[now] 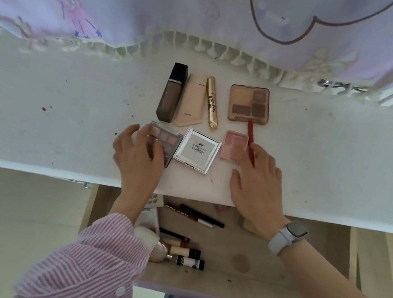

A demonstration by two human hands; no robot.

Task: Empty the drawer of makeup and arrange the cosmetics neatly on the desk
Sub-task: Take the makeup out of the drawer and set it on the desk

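On the white tabletop (66, 105), head view: back row, L to R, has a dark bottle (171, 92), a beige tube (191, 100) touching it, a gold mascara (212, 101) just beside that, then a brown eyeshadow palette (249, 104) a bit apart. Front row: a clear palette (165, 140) w/ brownish pans, a white compact (197, 150) just beside it, and a small pink blush (234, 145).

My left hand (138, 157) lies over the clear palette's near-left corner, fingers spread and fairly straight, resting on it, not gripping. My right hand (260, 183) pinches a red pencil (251, 142) btwn fingers; pencil tip points up toward the brown palette, its shaft running along the blush's right edge. White watch (289, 236) on that wrist.

Below the tabletop edge the drawer (273, 272) is pulled open. Black pens (200, 216) lie near its back, short sticks and bottles (185, 252) cluster at its left, partly hidden by my striped sleeve (96, 262).
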